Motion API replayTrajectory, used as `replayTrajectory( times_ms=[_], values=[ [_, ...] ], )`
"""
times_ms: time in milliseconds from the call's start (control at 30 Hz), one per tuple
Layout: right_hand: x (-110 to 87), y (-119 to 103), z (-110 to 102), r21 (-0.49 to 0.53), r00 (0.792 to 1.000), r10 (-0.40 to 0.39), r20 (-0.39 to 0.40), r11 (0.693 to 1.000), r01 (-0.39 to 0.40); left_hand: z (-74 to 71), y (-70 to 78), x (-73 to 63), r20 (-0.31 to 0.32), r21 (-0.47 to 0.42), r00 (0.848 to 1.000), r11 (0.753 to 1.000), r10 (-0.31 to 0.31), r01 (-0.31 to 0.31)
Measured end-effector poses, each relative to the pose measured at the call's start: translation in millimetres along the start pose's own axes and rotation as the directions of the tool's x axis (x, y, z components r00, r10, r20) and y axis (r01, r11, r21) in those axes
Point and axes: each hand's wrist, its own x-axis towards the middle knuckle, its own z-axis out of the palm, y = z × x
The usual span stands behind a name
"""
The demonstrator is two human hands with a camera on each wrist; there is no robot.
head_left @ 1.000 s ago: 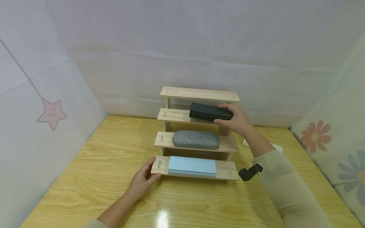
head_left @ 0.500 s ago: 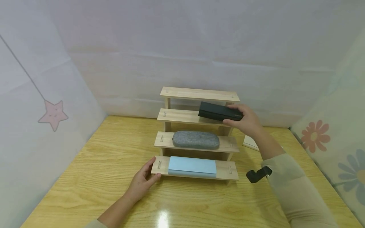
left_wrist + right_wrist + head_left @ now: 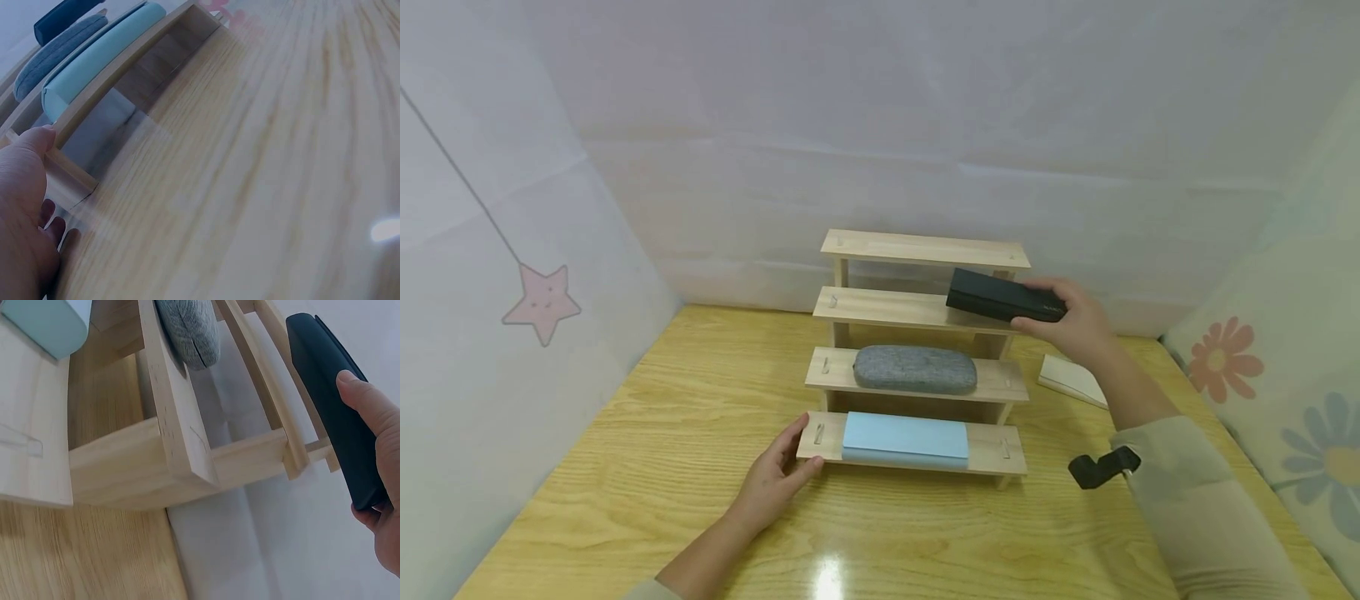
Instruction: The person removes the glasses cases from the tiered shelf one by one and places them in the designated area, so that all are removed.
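Note:
A four-tier stepped wooden rack (image 3: 880, 307) stands on the table. My right hand (image 3: 1075, 323) grips a dark glasses case (image 3: 992, 293) by its right end, thumb on the near side. In the right wrist view this case (image 3: 331, 394) hangs tilted, off the rack's right end. My left hand (image 3: 771, 477) holds the left end of the bottom tier, its thumb (image 3: 36, 139) at the front edge. On that tier lies a light blue glasses case (image 3: 905, 435). A grey fabric glasses case (image 3: 915, 368) sits one tier higher. The top tier bears nothing.
A flat cream-coloured item (image 3: 1071, 379) lies on the wooden table (image 3: 700, 400) right of the rack, partly behind my right forearm. Pale cloth walls (image 3: 880, 108) enclose the table at the back and both sides.
My right hand has carried the dark glasses case rightward from over the third tier to the rack's right end. The left hand keeps its hold on the bottom tier.

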Motion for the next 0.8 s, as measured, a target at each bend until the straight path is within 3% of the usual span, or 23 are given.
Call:
replayTrajectory(
  times_ms=[267, 633, 800],
  values=[
    [-5.1, 10, -10, -0.03, 1.0, 0.005, -0.013, 1.0, -0.006, -1.4, -3.0, 0.5, 0.006, -0.018, 1.0, 1.0, 0.002, -0.001],
    [-16.4, 20, -25, -0.026, 0.994, 0.109, -0.002, 0.994, -0.109, -0.1, -5.7, 2.3, 0.002, -0.012, 1.0, 1.0, 0.009, -0.009],
    [-21.3, 26, -30, -0.046, 0.993, 0.119, -0.019, 0.992, -0.12, -0.8, -6.3, 2.4, 0.001, -0.023, 1.0, 1.0, 0.012, -0.012]
  ],
)
